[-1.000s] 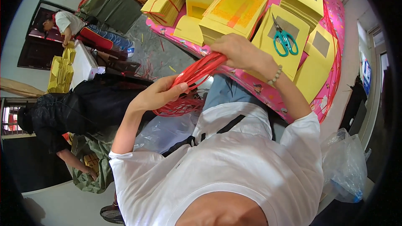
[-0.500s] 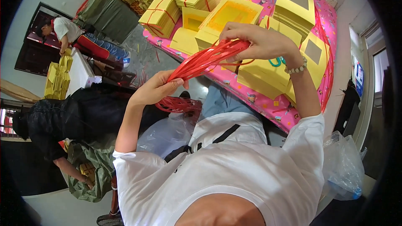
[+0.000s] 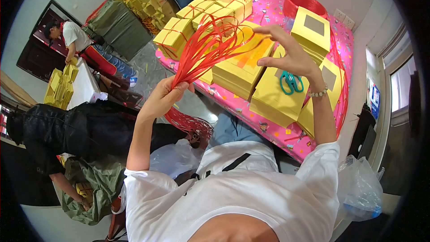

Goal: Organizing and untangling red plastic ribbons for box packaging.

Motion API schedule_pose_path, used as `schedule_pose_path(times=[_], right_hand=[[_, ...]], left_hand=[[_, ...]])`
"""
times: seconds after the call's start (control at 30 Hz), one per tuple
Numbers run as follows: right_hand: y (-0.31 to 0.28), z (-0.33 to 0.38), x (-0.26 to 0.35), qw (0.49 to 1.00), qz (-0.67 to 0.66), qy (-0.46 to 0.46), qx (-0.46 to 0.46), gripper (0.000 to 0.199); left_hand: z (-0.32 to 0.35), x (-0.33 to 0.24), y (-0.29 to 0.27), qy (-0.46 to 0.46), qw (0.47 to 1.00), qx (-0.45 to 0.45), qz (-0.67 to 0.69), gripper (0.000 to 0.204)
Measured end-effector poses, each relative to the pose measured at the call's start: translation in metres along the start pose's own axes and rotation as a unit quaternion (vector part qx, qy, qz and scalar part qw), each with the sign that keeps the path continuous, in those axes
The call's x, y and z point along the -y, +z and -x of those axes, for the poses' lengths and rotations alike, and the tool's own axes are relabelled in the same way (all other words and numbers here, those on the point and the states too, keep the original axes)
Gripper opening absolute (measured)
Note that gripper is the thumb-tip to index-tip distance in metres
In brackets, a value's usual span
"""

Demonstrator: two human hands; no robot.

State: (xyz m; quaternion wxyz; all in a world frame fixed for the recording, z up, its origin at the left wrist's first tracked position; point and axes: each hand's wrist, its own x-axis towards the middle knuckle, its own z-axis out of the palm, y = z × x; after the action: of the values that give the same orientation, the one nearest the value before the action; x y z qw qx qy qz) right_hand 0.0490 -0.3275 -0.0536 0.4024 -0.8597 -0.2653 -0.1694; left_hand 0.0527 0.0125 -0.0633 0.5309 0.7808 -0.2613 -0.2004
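Observation:
My left hand (image 3: 166,95) grips one end of a bundle of thin red strings (image 3: 206,47), which fans up and right over the table. My right hand (image 3: 293,56) is raised with fingers spread, a fingertip pinching or touching a strand at the bundle's far end. Below them lie stacks of yellow paper (image 3: 244,69) on a pink patterned tablecloth (image 3: 277,132). A pair of teal-handled scissors (image 3: 290,82) rests on a yellow stack just under my right wrist, which wears a bead bracelet. More red strings (image 3: 188,123) lie heaped by my lap.
Tied yellow paper bundles (image 3: 197,15) crowd the table's far side, with a red round basin (image 3: 304,3) behind. A person in black (image 3: 67,130) bends at my left; another person in white (image 3: 74,36) works at a white table. A plastic bag (image 3: 358,188) sits at right.
Both hands have risen and moved apart. The red strings, earlier held in a tight bunch, now fan out, and my right hand has opened its fingers.

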Motion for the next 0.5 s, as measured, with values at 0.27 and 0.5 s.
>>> schedule_pose_path(times=[0.27, 0.5], right_hand=[[0.017, -0.006, -0.013, 0.975, -0.200, 0.085, -0.033, 0.023], [0.031, -0.016, -0.016, 0.990, -0.070, -0.100, -0.077, 0.027]], left_hand=[[-0.008, 0.000, 0.011, 0.002, 0.994, -0.084, 0.074, 0.023], [-0.021, 0.000, 0.023, 0.047, 0.982, -0.134, 0.124, 0.026]])
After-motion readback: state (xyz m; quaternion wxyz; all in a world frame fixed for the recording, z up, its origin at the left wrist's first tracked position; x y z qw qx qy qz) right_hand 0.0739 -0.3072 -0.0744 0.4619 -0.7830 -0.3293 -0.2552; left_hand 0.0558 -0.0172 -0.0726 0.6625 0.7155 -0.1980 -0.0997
